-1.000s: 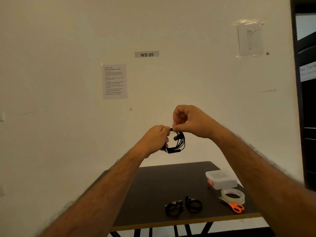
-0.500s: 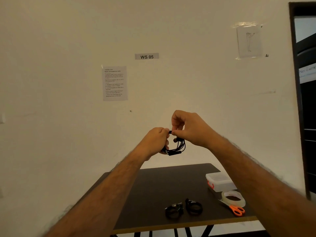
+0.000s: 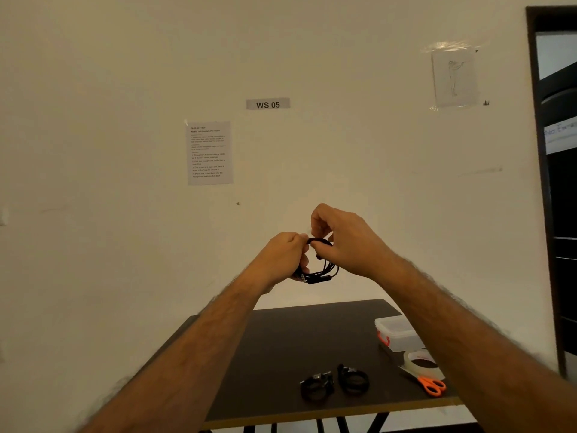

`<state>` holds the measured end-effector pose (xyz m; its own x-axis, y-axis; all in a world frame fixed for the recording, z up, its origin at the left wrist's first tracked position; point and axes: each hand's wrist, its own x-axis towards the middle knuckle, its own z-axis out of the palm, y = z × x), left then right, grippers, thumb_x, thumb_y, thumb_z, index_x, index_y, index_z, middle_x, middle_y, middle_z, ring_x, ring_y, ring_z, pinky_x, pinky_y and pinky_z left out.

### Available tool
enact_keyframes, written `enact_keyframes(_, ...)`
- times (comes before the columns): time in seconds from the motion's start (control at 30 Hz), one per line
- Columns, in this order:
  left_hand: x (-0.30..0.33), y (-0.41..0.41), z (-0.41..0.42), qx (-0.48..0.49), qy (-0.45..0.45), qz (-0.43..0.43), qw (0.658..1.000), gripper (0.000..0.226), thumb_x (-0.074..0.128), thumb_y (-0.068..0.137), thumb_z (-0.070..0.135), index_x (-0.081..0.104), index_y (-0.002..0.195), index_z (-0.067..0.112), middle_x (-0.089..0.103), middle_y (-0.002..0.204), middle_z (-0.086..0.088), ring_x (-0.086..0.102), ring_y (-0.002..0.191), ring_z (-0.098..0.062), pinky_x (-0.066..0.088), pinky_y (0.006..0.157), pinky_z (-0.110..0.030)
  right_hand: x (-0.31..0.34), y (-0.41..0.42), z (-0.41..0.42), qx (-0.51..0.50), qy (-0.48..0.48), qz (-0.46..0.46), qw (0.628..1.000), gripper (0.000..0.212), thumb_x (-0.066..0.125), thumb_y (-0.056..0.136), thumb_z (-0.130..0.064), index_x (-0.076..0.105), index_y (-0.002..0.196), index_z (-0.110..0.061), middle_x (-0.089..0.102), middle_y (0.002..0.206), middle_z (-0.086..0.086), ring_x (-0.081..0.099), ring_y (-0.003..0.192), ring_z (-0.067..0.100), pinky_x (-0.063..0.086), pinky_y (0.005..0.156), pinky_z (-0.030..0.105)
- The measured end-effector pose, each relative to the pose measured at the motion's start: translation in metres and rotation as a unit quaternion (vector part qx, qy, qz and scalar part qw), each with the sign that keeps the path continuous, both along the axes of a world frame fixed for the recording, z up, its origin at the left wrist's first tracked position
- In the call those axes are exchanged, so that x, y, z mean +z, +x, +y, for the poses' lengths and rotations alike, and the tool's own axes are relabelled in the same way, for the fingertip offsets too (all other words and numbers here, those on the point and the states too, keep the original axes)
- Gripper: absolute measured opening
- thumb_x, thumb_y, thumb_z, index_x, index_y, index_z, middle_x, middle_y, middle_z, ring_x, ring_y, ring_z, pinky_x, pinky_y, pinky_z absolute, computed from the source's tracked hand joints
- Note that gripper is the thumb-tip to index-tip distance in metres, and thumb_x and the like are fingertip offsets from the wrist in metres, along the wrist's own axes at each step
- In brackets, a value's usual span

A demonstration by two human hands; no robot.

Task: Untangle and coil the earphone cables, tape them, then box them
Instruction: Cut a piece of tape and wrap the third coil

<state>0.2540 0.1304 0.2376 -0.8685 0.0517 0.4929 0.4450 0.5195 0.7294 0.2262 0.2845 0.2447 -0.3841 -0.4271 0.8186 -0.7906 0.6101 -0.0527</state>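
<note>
Above the surface (image 3: 281, 345), left hand (image 3: 282, 256) grips the earphone coil (image 3: 321, 273); right hand (image 3: 342, 242) pinches its top, seemingly wrapping tape. Keep loops bunched, press the wrap snug.

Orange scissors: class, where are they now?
In the head view, the orange scissors lie at the table's near right corner, beside the tape roll.

A numbered workstation: wall label "WS 05" (image 3: 268, 104), instruction sheet (image 3: 209, 153).

tape roll (image 3: 420, 364): partly behind right forearm | wall notice (image 3: 209, 153): small print illegible
</note>
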Motion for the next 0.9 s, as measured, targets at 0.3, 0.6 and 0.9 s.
enact_keyframes(0.3,-0.001,0.002,0.0,-0.026,0.028,-0.049,0.998,0.038,0.032,0.107,0.026,0.055,0.081,0.011,0.06,0.067,-0.005,0.061,0.063,-0.016,0.059,0.064,-0.029,-0.001,-0.001,0.0,0.012,0.002,-0.02,1.0,0.021,0.064,0.088,-0.011,0.046,0.096,-0.02,0.053,0.089,-0.007,0.059,0.074,0.019,0.055,0.068,0.032)
enact_keyframes(0.6,-0.005,-0.001,0.0,-0.005,0.08,-0.035,0.996,0.035,0.041,0.105,0.025,0.067,0.085,0.012,0.054,0.064,-0.002,0.058,0.055,-0.011,0.055,0.062,-0.027,-0.01,-0.005,-0.001,0.021,-0.024,-0.025,0.999,0.022,0.065,0.09,-0.013,0.045,0.093,-0.023,0.054,0.091,-0.007,0.062,0.075,0.018,0.057,0.071,0.036)
enact_keyframes(0.9,-0.009,-0.004,-0.001,0.007,0.12,-0.008,0.993,0.031,0.053,0.099,0.018,0.061,0.07,0.009,0.046,0.057,0.0,0.048,0.046,-0.007,0.049,0.053,-0.021,-0.012,-0.01,-0.001,0.048,-0.068,-0.11,0.99,0.024,0.072,0.087,-0.022,0.05,0.098,-0.023,0.062,0.092,-0.004,0.07,0.067,0.011,0.06,0.067,0.03)
